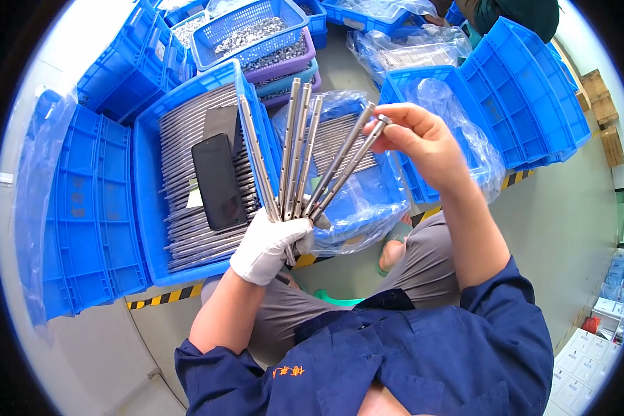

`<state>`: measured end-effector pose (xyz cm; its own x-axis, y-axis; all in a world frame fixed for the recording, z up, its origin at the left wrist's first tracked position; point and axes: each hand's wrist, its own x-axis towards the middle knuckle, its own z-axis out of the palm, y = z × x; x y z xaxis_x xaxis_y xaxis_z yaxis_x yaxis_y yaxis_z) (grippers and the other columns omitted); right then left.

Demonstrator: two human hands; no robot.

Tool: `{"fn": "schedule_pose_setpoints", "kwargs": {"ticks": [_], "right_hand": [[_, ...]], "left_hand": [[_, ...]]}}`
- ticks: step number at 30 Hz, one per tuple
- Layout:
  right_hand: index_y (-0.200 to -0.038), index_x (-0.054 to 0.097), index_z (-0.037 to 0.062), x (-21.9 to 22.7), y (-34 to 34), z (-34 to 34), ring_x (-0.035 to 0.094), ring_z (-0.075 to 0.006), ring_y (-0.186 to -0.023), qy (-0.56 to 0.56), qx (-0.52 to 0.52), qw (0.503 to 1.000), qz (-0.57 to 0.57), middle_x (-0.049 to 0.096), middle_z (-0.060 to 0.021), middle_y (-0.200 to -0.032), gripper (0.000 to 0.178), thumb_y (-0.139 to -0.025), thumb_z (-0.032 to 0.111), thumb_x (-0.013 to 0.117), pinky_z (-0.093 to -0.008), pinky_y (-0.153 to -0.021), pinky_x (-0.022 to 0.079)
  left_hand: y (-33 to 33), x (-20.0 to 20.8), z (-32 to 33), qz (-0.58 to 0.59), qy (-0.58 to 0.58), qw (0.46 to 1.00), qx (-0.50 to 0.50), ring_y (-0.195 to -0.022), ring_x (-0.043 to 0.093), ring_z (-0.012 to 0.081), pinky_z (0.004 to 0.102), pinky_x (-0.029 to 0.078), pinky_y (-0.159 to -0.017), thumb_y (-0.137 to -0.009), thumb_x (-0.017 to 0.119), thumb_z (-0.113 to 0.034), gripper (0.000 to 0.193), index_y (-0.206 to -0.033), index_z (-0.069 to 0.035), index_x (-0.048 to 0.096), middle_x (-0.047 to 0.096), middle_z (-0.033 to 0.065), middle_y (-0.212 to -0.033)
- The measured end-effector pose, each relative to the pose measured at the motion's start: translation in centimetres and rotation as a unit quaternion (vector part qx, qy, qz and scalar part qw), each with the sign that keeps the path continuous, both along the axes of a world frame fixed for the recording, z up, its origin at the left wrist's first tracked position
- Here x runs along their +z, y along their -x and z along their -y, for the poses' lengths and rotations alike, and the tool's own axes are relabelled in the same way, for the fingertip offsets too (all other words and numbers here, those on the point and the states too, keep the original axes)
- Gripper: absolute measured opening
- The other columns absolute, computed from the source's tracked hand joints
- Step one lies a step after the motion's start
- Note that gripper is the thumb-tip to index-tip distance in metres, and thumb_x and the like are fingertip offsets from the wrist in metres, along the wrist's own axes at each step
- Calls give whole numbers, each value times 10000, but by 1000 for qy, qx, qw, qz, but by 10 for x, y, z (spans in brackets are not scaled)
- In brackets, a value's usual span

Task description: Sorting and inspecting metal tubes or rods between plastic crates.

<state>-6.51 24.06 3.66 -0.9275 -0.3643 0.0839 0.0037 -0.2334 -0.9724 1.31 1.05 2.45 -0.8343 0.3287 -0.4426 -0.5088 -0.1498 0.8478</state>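
My left hand (269, 246), in a white glove, is closed round the lower ends of several silver metal rods (297, 149) with small holes along them. The rods fan out upward from the fist. My bare right hand (423, 139) pinches a small round metal piece (384, 120) between thumb and fingers at the upper end of the rightmost rod. Whether the piece is seated on the rod or only touching it, I cannot tell. Left of the fist, a blue crate (151, 208) holds rows of similar rods, with a black smartphone (217, 182) lying on top.
A plastic-lined blue crate (388, 220) with more rods stands beyond my hands. Behind it, stacked baskets (305, 36) hold small metal parts. Blue crates (83, 208) stand at the left, others (527, 104) at the right. Black-yellow tape (166, 297) marks the floor. Another person (523, 14) is partly visible at the far right.
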Motion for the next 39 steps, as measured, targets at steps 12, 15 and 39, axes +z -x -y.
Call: {"fn": "schedule_pose_setpoints", "kwargs": {"ticks": [12, 15, 39], "right_hand": [[-944, 560, 52, -32, -19, 26, 530, -95, -733, -15, 126, 971, 202, 582, -31, -810, 273, -691, 92, 654, -231, -636, 418], [-952, 551, 36, -36, -30, 42, 521, -93, -696, -15, 144, 967, 209, 581, -32, -789, 269, -704, 88, 642, -222, -604, 417], [-907, 543, -1, -39, -25, 41, 514, -75, -627, -9, 333, 889, 314, 539, -24, -728, 228, -763, 168, 593, -194, -570, 429]], "left_hand": [[3, -3, 2, -9, 36, 999, -18, -504, 491, 78, 192, 383, -452, -686, 559, -114, 211, -861, 4, 567, 558, 42, -639], [1, -3, -2, -9, 51, 998, 34, -490, 470, 70, 190, 368, -444, -698, 556, -119, 174, -834, -13, 576, 512, 12, -584], [2, 1, 2, -10, -38, 999, 28, -598, 481, 69, 188, 385, -541, -682, 586, -128, 218, -861, -8, 556, 534, 17, -697]]}}
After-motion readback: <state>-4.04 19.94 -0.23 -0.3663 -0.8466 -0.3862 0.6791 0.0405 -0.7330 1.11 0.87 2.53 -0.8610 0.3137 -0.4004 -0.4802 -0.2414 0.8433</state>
